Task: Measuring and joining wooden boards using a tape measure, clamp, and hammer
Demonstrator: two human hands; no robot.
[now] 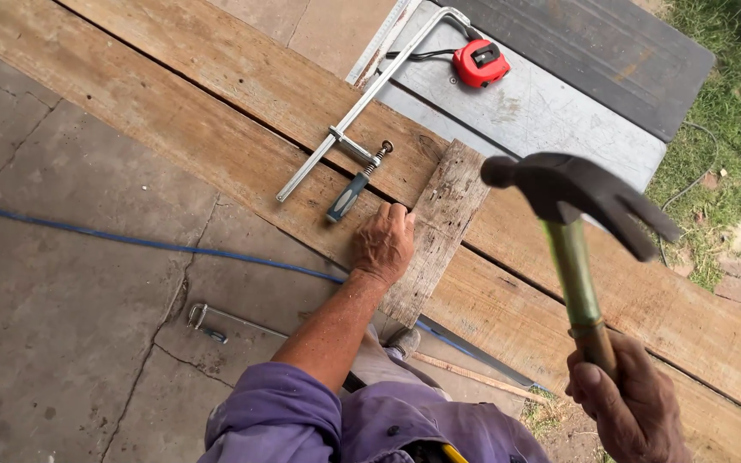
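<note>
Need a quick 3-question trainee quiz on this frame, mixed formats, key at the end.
1. True or false: the right hand holds a claw hammer raised above the planks.
2. What does the left hand press on? A) red tape measure B) short weathered board C) bar clamp
3. Fill in: the blue cable lies on the ____ floor.

Key
1. True.
2. B: the short weathered board laid across the planks. The bar clamp and red tape measure lie untouched.
3. Concrete.
</note>
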